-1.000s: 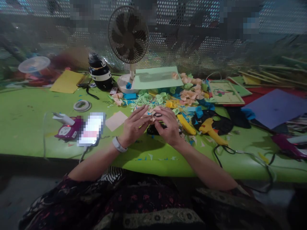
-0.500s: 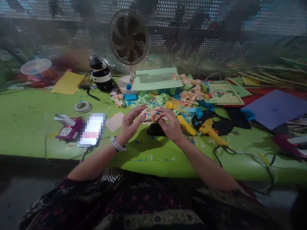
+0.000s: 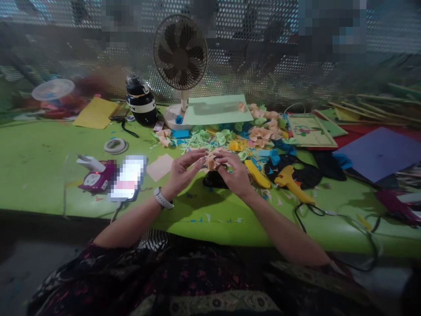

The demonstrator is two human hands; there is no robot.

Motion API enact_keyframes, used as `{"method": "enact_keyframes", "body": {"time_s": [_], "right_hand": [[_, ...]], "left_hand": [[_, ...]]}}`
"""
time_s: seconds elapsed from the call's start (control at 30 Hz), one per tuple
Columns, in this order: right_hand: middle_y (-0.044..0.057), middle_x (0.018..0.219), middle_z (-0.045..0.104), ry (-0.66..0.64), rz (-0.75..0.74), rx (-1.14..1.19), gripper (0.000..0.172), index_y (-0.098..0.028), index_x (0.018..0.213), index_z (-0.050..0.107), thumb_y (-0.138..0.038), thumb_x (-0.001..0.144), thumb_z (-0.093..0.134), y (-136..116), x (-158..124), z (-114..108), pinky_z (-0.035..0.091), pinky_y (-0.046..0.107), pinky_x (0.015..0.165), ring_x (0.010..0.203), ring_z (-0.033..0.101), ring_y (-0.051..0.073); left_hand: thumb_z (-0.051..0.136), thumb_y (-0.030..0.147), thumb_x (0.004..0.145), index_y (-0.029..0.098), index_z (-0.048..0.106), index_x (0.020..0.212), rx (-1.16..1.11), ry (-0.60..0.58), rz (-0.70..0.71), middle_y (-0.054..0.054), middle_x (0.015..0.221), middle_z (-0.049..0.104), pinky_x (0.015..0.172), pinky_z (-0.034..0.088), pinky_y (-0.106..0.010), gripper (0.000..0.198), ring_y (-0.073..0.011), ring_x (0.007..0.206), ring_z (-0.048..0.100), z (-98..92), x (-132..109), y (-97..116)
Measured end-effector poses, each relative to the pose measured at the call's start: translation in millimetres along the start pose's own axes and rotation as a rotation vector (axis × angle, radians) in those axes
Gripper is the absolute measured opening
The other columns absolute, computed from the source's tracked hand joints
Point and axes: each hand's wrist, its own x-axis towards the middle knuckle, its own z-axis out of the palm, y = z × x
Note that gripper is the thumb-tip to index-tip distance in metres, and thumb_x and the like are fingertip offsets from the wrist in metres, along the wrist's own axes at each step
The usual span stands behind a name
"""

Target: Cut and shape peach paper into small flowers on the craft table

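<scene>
Between my two hands, above the green table, is a small peach paper flower [image 3: 211, 162]. My left hand [image 3: 184, 172] has its fingers closed on the flower's left edge. Thumb and fingers of my right hand [image 3: 234, 172] pinch it from the right. Below the right hand lies a black object [image 3: 215, 181], partly covered, whose kind I cannot make out. A square of peach paper [image 3: 160, 167] rests left of my left hand. Just right of my right hand lie a yellow cutter-like tool [image 3: 257, 174] and a yellow glue gun [image 3: 294, 183].
Paper flowers [image 3: 263, 129] and scraps pile up beyond my hands. A fan [image 3: 180, 57] and a black bottle [image 3: 141, 103] stand at the back. To the left are a phone [image 3: 128, 177], a purple device [image 3: 98, 177] and a tape roll [image 3: 115, 145]. A cord [image 3: 348, 219] trails at right.
My left hand has come closer to my right, and its fingertips now meet the flower's left side. The whole view has shifted slightly.
</scene>
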Motion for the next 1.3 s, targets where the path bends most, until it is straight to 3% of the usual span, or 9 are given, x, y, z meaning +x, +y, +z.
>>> {"method": "enact_keyframes", "body": {"time_s": [0.27,0.4,0.5,0.63,0.8,1.0,1.3], "right_hand": [[0.007,0.108,0.074,0.012,-0.009,-0.010,0.005,-0.024,0.084,0.062,-0.023,0.089,0.060,0.2,-0.2,0.7,0.052,0.049,0.099,0.112,0.066,0.025],[0.008,0.108,0.074,0.028,-0.067,-0.053,0.005,-0.024,0.086,0.063,-0.022,0.089,0.059,0.3,0.0,0.2,0.052,0.049,0.099,0.112,0.066,0.025],[0.009,0.109,0.074,0.027,-0.131,-0.144,0.007,-0.024,0.087,0.064,-0.023,0.090,0.058,0.7,0.1,-0.6,0.050,0.051,0.100,0.114,0.065,0.027],[0.009,0.112,0.072,-0.015,-0.228,-0.269,0.010,-0.024,0.090,0.066,-0.021,0.090,0.056,0.9,-1.1,-1.3,0.049,0.051,0.103,0.116,0.062,0.027],[0.008,0.117,0.071,-0.052,-0.292,-0.382,0.017,-0.025,0.096,0.067,-0.018,0.090,0.054,-2.8,-2.3,-2.9,0.047,0.053,0.105,0.119,0.060,0.028],[0.009,0.115,0.072,-0.058,-0.336,-0.433,0.018,-0.023,0.096,0.067,-0.016,0.090,0.052,-8.7,-2.3,-3.3,0.048,0.052,0.105,0.115,0.063,0.027],[0.009,0.111,0.074,-0.059,-0.351,-0.384,0.015,-0.022,0.090,0.066,-0.015,0.089,0.052,-12.6,-2.2,-1.0,0.050,0.050,0.104,0.109,0.066,0.026]], "left_hand": [[0.070,0.032,0.087,0.019,0.075,0.101,-0.008,-0.011,-0.003,-0.011,0.119,0.072,0.105,0.052,-0.046,0.019,-0.0254,0.126,0.060,-0.1,0.2,-0.5],[0.070,0.029,0.086,0.018,0.072,0.109,-0.019,-0.038,-0.009,-0.011,0.122,0.070,0.106,0.051,-0.045,0.026,-0.0241,0.120,0.064,-1.1,-1.0,-1.8],[0.067,0.025,0.086,0.019,0.070,0.114,0.128,-0.069,0.037,-0.011,0.121,0.071,0.103,0.052,-0.043,0.029,-0.0229,0.115,0.066,-2.9,-1.4,-4.5],[0.063,0.016,0.084,0.022,0.073,0.112,0.415,-0.117,0.208,-0.009,0.108,0.075,0.094,0.055,-0.040,0.030,-0.0223,0.102,0.069,-5.6,-0.9,-13.2],[0.057,0.019,0.090,0.022,0.071,0.117,0.649,-0.153,0.298,-0.010,0.095,0.076,0.081,0.057,-0.036,0.031,-0.0204,0.085,0.071,-8.5,-2.4,-21.3],[0.054,0.018,0.093,0.020,0.069,0.120,0.758,-0.210,0.355,-0.013,0.113,0.074,0.091,0.056,-0.042,0.031,-0.0241,0.102,0.070,-10.5,-4.4,-17.9],[0.049,0.015,0.094,0.018,0.064,0.127,0.959,-0.301,0.485,-0.014,0.118,0.073,0.093,0.057,-0.040,0.036,-0.0244,0.105,0.070,-13.7,-4.9,-16.4]]}}
